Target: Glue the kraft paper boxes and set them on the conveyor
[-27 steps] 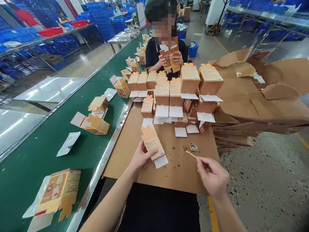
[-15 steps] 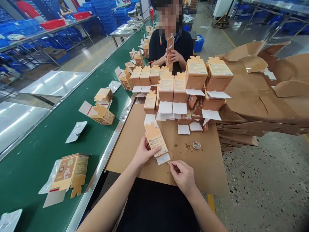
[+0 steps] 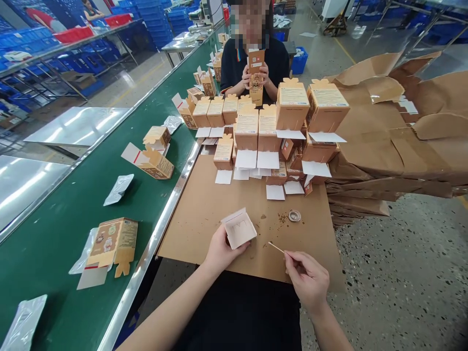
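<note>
My left hand (image 3: pixel 221 251) is closed around a small carton (image 3: pixel 240 231) in the lower middle of the head view. The carton tilts so that its open top faces me, showing a white inside. To its right, my right hand (image 3: pixel 309 279) pinches a thin pale cotton swab (image 3: pixel 277 247). The swab's tip points up and left toward the carton but stays apart from it. Below both hands lies a brown cardboard sheet (image 3: pixel 186 214). On it, a small round clear dish (image 3: pixel 294 216) sits beside scattered dark specks (image 3: pixel 282 219).
Stacked cartons (image 3: pixel 246 129) with white flaps stand at the board's far side. A green conveyor belt (image 3: pixel 73 204) on the left carries cartons (image 3: pixel 113 241) and silver pouches (image 3: pixel 119 189). Opposite sits a person (image 3: pixel 228 63) holding a carton. Flattened cardboard (image 3: pixel 395 141) is piled at right.
My left hand has turned the carton from its printed side to its open top. My right hand has drawn the swab away to the right. The belt's nearby items have shifted slightly up and right.
</note>
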### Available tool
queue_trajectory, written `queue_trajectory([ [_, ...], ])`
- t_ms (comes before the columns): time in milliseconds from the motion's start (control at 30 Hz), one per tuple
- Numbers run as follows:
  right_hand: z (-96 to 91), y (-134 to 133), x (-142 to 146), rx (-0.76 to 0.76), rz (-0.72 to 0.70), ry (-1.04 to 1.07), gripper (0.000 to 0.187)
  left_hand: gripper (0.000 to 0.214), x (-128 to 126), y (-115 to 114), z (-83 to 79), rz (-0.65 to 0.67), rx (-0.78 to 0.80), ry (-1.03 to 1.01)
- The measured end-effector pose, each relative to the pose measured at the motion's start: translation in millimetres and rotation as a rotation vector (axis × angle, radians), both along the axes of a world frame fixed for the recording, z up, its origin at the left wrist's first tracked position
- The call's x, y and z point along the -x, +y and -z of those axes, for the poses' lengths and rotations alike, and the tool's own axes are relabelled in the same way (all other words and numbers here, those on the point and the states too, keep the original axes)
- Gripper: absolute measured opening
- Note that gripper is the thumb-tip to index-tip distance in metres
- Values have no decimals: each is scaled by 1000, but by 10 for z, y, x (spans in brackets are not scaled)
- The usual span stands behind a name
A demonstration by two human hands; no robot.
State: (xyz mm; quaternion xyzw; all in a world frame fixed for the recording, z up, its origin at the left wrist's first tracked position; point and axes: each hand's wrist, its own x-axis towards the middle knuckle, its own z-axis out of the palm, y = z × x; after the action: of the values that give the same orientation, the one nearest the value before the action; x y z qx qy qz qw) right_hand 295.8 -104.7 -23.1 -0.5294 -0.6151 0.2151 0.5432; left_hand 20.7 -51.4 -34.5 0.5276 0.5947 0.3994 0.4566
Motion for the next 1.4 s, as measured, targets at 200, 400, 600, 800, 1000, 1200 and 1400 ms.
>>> queue_trajectory([
  [200,13,25,46,20,-27,39,20,60,-19,-42,83,-36,-57,91],
  [400,85,27,-16,26,44,98,29,60,792,-20,-74,-406,-115,264],
  [600,155,52,-31,77,86,129,45,73,1784,-233,-122,-804,-108,394],
  [800,54,205,67,95,71,150,50,95,2165,71,-34,-895,-149,330],
  [1000,-46,255,-57,44,75,90,48,117,2214,419,-105,-871,-222,307],
  [1200,-65,13,-393,98,211,-9,37,114,1956,236,-303,-1046,-712,489],
  [1400,-135,204,-558,55,253,-3,50,42,1214,1499,-748,-549,-484,55],
])
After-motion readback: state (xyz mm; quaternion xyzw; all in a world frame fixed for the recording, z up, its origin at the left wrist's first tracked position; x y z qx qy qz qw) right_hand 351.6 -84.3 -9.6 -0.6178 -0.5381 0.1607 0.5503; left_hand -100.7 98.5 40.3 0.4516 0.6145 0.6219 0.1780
